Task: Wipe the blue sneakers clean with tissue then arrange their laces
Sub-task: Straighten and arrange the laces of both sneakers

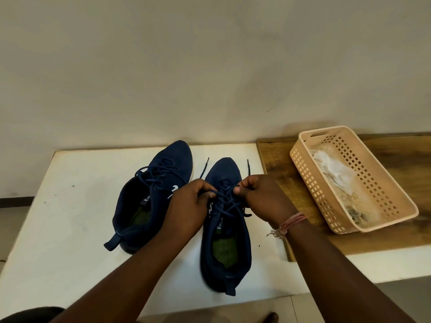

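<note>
Both hands work over the right navy sneaker (225, 241) on the white table (70, 217): left hand (186, 207) and right hand (263, 198) each pinch its lace (225, 194), apparently mid-knot; used tissue (333, 170) lies in the basket (377, 227).

1. A white table (77, 220) lies under my hands and stretches out to my left.
2. A wooden board (396, 157) lies on it to the right of my right hand.
3. A peach perforated basket (326, 194) sits at an angle on that board, well right of my hands.
4. A pale wall (210, 66) rises beyond my hands.
</note>
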